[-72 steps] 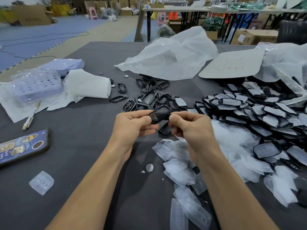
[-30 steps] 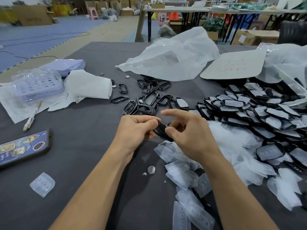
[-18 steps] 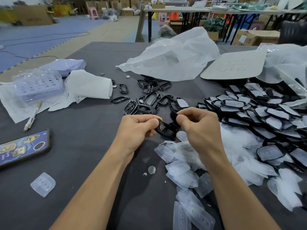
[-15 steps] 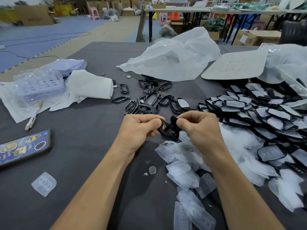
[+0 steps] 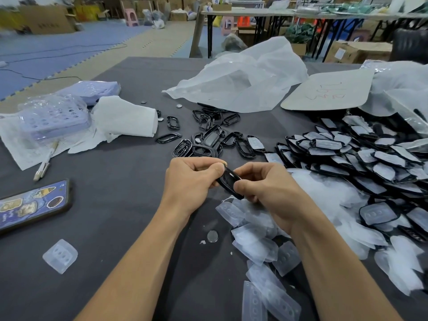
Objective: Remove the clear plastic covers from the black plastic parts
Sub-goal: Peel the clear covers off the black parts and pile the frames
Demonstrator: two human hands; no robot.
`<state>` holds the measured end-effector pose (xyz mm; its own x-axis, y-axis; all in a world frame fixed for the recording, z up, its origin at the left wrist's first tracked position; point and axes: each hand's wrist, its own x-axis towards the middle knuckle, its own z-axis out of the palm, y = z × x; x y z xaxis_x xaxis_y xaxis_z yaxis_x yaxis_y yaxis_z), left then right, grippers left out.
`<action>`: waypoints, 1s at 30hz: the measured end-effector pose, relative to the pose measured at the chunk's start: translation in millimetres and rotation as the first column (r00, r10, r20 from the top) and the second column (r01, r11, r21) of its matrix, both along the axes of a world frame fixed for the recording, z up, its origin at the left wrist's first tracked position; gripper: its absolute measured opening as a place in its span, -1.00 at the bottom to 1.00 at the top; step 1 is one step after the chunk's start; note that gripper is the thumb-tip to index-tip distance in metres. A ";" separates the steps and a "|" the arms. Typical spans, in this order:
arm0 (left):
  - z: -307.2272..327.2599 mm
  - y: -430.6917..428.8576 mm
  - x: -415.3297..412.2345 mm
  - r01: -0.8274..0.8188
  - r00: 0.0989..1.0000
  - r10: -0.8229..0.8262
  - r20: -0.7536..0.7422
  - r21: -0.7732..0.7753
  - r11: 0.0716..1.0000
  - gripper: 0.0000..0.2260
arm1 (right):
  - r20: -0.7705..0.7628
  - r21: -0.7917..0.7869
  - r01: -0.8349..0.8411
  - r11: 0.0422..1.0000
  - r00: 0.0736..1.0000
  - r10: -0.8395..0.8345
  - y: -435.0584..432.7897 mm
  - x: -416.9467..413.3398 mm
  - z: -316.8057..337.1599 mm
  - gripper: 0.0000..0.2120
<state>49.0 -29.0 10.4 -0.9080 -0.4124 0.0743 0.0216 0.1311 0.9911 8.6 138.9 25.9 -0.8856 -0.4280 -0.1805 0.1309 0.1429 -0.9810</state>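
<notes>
Head view is showing the left hand and right hand both pinching one black part above the counter, each gripping an end; whether its cover is off, I cannot tell. Bare frames are lying beyond the hands and loose covers are piling below them, so some work is done. A large heap of covered parts is waiting at right, suggesting much remains.
</notes>
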 end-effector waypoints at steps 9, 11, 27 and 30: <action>5.3 1.6 4.1 0.170 0.981 -0.181 0.072 0.129 0.977 -0.85 | -0.022 -0.053 0.079 0.995 0.997 -0.081 -0.2 -1.5 0.3 -0.81; 6.9 1.5 3.1 0.143 0.984 -0.157 0.078 0.164 0.976 -0.87 | -0.001 -0.111 0.106 0.988 0.994 -0.107 -1.3 -0.9 1.0 -0.83; 14.5 -0.2 3.4 0.183 0.973 -0.217 0.082 0.303 0.935 -0.63 | -0.058 -0.299 0.087 0.950 0.992 -0.109 -4.0 1.6 0.7 -0.86; 11.8 3.4 1.7 0.170 0.982 -0.183 0.048 0.205 0.964 -0.67 | -0.085 -0.241 0.115 0.964 0.987 -0.139 -6.8 1.6 -2.4 -0.88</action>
